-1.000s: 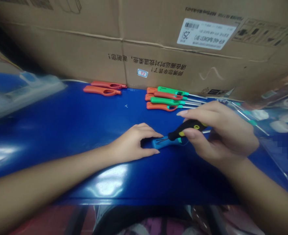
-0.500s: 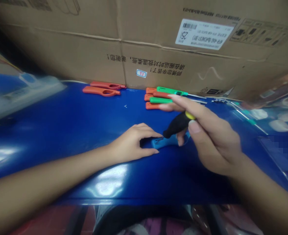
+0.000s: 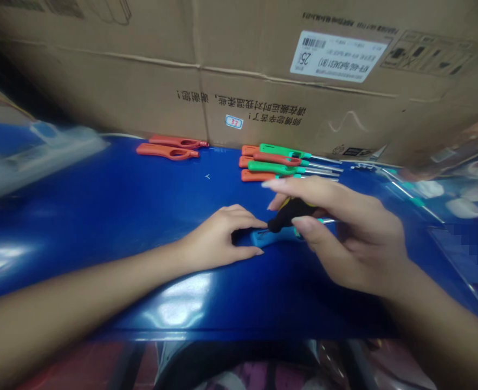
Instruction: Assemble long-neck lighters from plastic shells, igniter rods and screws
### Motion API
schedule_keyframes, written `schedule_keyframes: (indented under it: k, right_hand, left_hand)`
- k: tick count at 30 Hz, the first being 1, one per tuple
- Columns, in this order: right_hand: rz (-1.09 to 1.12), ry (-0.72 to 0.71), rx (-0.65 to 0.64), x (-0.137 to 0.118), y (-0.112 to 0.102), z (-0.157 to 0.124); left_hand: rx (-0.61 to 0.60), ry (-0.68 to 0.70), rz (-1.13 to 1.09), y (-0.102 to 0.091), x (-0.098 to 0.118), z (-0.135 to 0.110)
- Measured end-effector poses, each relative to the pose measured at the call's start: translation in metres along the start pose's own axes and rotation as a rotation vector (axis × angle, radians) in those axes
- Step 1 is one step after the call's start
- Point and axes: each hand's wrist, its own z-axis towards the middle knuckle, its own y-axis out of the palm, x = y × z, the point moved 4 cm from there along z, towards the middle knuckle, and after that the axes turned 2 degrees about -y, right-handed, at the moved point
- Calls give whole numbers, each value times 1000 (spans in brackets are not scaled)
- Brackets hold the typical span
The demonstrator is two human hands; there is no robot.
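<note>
1. Glossy blue bench (image 3: pixel 101 216) fills the view. A big cardboard box (image 3: pixel 141 81) stands along its far edge, with a white label (image 3: pixel 336 54) on its upper right.
2. The left hand (image 3: pixel 218 241) rests on the bench near the middle, thumb and forefinger pinching the left end of a small blue tool (image 3: pixel 269 236). The tool lies flat on the bench between the two hands.
3. The right hand (image 3: pixel 344 238) grips a black-and-yellow screwdriver (image 3: pixel 290 211) between thumb and fingers. It tilts down to the left, its tip at the blue tool's left end, just beside the left fingertips.
4. Behind the hands, near the box, green and orange tools (image 3: pixel 279 162) lie packed side by side. Two orange tools (image 3: pixel 168 149) lie well to their left.
5. A blurred clear plastic bag (image 3: pixel 39 151) sits at the bench's far left.
</note>
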Motion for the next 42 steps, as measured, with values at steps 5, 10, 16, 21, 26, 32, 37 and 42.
schedule_keyframes:
  k: [5, 10, 16, 21, 26, 32, 37, 42]
  right_hand:
    - [-253, -95, 83, 0, -2, -1]
    - [-19, 31, -18, 5, 3, -3]
    - [-266, -106, 118, 1, -3, -1]
    - [-29, 8, -15, 5, 1, -4]
    - [-229, -66, 57, 1, -1, -1]
    - [-67, -25, -31, 5, 0, -2]
    - [-207, -76, 80, 2, -5, 0]
    - [-123, -23, 49, 3, -3, -3]
  left_hand:
    - [-3, 12, -3, 1, -1, 0]
    - [7, 16, -11, 1, -1, -1]
    - [-1, 6, -7, 1, -1, 0]
    - [12, 25, -14, 1, -1, 0]
    - [1, 1, 6, 1, -1, 0]
    - [11, 8, -8, 1, -1, 0]
    - [2, 10, 4, 2, -1, 0]
    - [11, 13, -8, 1, -1, 0]
